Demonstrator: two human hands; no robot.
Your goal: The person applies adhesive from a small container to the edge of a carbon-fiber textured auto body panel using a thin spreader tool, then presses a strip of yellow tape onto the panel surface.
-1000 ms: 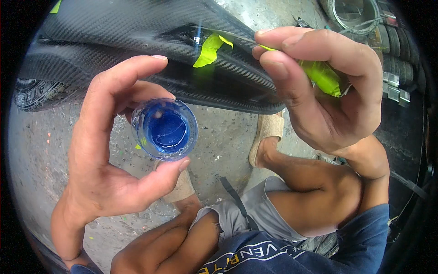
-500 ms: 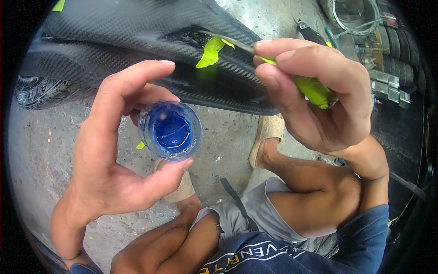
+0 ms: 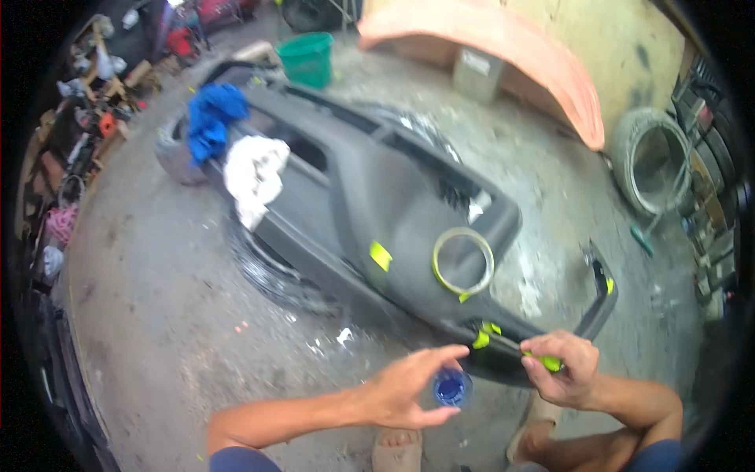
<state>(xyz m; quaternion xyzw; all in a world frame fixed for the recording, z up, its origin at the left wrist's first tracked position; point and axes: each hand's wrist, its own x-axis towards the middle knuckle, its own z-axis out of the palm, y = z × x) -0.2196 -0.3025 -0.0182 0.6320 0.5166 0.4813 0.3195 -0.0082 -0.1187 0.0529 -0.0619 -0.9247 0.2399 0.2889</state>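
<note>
My left hand (image 3: 403,391) curls around a small clear plastic cup (image 3: 451,388) holding blue liquid. In my right hand (image 3: 565,366), the fingers pinch a thin tool (image 3: 507,344) whose handle is wrapped in yellow-green tape. Its tip points left toward a dark recess in a large black carbon-weave panel (image 3: 381,177); blur hides whether it touches. A strip of yellow-green tape (image 3: 481,340) hangs by the recess. On the panel lies a roll of tape (image 3: 437,269), with another tape piece (image 3: 381,256) stuck to its left.
The panel rests on a tire (image 3: 275,279). A blue cloth (image 3: 211,118) and white cloth (image 3: 253,177) drape its far left end. Beyond are a green bucket (image 3: 305,59), an orange curved panel (image 3: 503,35) and a large ring-shaped wheel part (image 3: 629,161). Clutter (image 3: 94,145) lines the left.
The head view has lifted and widened, so more of the panel and workshop shows. Both hands now appear smaller and lower, still holding the cup and the thin tool.
</note>
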